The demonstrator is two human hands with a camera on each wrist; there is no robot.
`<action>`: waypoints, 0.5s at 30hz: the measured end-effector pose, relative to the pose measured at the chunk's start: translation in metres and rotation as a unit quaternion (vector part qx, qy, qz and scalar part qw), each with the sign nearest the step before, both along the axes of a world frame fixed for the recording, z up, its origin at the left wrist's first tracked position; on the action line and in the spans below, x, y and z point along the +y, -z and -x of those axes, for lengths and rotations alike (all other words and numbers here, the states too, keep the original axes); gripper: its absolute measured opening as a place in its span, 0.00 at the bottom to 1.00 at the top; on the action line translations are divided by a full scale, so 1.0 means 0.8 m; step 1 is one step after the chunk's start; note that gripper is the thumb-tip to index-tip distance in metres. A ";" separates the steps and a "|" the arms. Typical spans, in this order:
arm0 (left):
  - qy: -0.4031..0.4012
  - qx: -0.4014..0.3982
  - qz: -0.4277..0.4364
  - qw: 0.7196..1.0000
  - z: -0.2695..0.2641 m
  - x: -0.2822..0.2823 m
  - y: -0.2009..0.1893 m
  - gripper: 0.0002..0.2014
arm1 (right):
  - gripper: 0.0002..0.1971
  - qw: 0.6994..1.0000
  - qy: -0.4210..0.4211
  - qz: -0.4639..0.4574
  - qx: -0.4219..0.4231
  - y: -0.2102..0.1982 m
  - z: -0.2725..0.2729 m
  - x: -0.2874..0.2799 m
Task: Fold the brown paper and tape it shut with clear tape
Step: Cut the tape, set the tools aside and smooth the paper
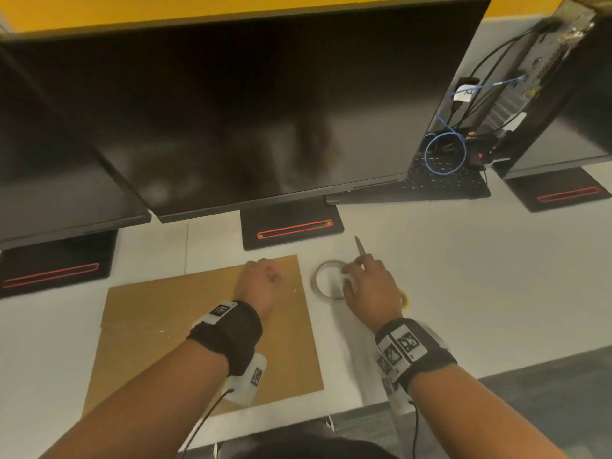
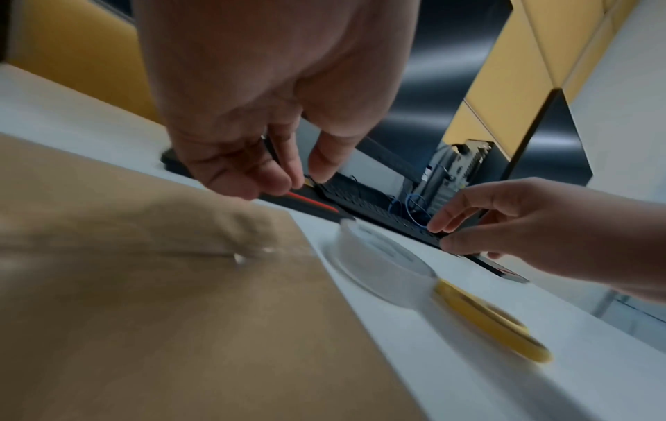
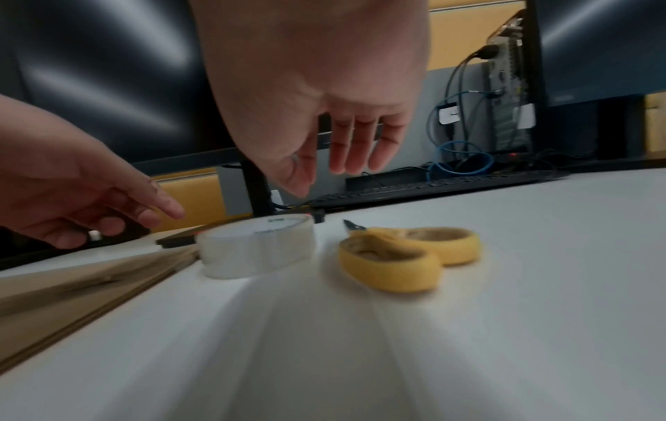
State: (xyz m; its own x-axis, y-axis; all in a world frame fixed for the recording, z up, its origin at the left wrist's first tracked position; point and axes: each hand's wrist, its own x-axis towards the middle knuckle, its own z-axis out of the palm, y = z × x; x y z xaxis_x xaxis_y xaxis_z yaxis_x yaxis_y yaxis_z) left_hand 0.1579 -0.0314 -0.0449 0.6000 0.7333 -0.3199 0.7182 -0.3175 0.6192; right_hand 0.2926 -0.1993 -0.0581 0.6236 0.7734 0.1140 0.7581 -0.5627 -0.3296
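The brown paper (image 1: pixel 185 342) lies flat on the white desk (image 1: pixel 463 276); its right edge shows stacked layers in the right wrist view (image 3: pixel 72 284). My left hand (image 1: pixel 275 276) hovers over the paper's far right corner with fingers loosely curled, holding nothing (image 2: pixel 306 179). A roll of clear tape (image 1: pixel 314 283) lies flat just right of the paper (image 2: pixel 375 270). My right hand (image 1: pixel 346 276) hangs above the roll (image 3: pixel 252 247) with fingers straight and spread, apart from it (image 3: pixel 324 171).
Yellow-handled scissors (image 3: pixel 396 265) lie right of the tape, partly under my right hand, blade (image 1: pixel 359 248) pointing away. Monitor stands (image 1: pixel 291 226) and a keyboard (image 1: pixel 447 183) line the back. The desk's front edge (image 1: pixel 430 389) runs near my wrists.
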 end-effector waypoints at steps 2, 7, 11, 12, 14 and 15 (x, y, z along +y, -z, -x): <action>0.016 0.050 -0.058 0.997 0.027 0.022 -0.008 0.15 | 0.08 0.997 -0.075 -0.003 0.016 -0.002 0.025 0.020; 0.004 0.116 -0.083 0.990 0.098 0.058 -0.003 0.22 | 0.18 0.969 -0.218 0.070 0.094 0.006 0.090 0.059; 0.029 0.169 -0.044 0.984 0.141 0.061 0.011 0.28 | 0.18 0.952 -0.270 0.104 0.103 0.017 0.129 0.081; 0.033 0.182 -0.047 0.982 0.150 0.059 0.016 0.29 | 0.20 0.947 -0.281 0.117 0.107 0.021 0.137 0.087; 0.042 0.205 -0.057 0.976 0.162 0.057 0.025 0.30 | 0.22 0.941 -0.293 0.128 0.114 0.025 0.153 0.098; 0.045 0.210 -0.060 0.975 0.166 0.056 0.030 0.30 | 0.23 0.938 -0.297 0.134 0.115 0.027 0.160 0.102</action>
